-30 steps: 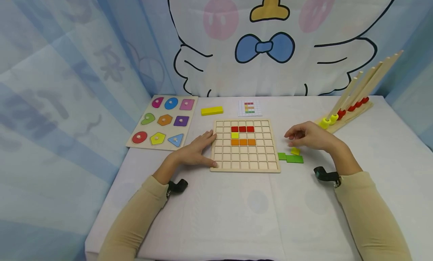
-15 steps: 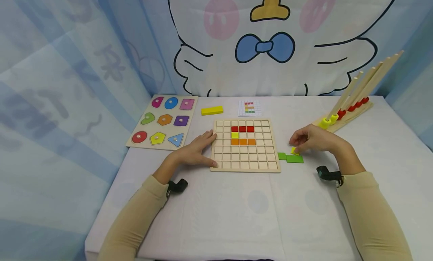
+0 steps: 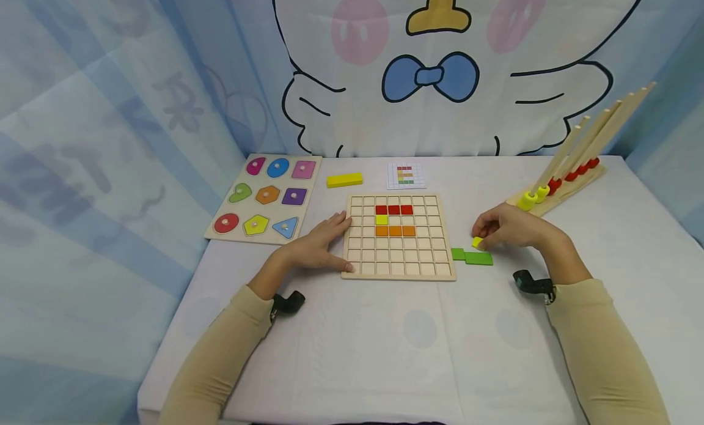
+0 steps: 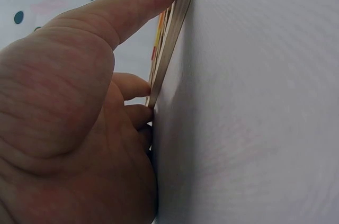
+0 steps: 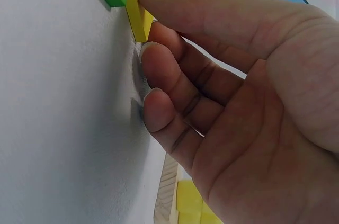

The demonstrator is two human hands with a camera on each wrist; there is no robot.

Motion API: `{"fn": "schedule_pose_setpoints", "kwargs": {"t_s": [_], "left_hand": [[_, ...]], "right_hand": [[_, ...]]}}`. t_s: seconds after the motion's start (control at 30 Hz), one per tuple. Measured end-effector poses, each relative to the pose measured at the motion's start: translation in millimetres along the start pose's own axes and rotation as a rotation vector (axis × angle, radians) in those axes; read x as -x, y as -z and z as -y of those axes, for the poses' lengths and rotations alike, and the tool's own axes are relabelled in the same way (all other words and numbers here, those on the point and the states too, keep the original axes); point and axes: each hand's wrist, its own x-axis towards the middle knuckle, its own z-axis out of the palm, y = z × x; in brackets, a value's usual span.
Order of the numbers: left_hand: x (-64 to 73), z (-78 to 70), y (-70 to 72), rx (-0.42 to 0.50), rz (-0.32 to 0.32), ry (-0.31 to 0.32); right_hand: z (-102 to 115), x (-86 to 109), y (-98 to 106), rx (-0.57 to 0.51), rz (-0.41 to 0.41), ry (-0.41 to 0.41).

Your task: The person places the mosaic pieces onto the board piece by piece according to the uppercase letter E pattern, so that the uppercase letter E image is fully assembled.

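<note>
Yellow tile [image 3: 477, 242] is R of the grid board [image 3: 398, 280], just past the far side of the green pcs [image 3: 478, 258], at the R hand's fingertips. R hand [image 3: 508, 225] is clamped on it: thumb on one face in the R wrist view, index mostly hidden behind. Other fingers curl loosely, near the cloth. Can't tell if tile is fully clear of the table [image 3: 352, 351] or touching green.

For a good pick: keep pinch on opposite edges, lift straight up b4 any sideways move, else green pcs may get dragged. Tile is small & likely slick, so light steady pressure; squeezing hard could flip it. Best kept flat, w/ a free edge showing, so it can be squared to a cell.

L hand [image 3: 316, 246] has fingers apart, not gripping: fingertips at board's L edge, thumb on near-L corner. Good brace; light pressure shld do, no shove.

On board: red row [image 3: 394, 210], 1 yellow square [image 3: 382, 219] under its L end, orange row [image 3: 396, 231] below that. Neighbouring tiles easy to nudge.

Further out: pattern card [image 3: 406, 176] behind board, yellow bar [image 3: 344, 180] L of card, shape puzzle [image 3: 238, 212] far L, peg stand [image 3: 569, 186] beyond R hand; watch knuckle clearance there.
</note>
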Motion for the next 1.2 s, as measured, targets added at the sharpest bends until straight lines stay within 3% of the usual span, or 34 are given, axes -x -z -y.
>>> {"fn": "schedule_pose_setpoints", "kwargs": {"t_s": [0.67,1.2], "left_hand": [[0.9,-1.0,0.2,-0.003,0.001,0.004],[0.2,0.2,0.6,-0.003,0.000,-0.010]], "right_hand": [[5.4,2.3,0.0,0.022,0.000,0.010],[6.0,-2.9,-4.8,-0.130,-0.087,0.040]]}}
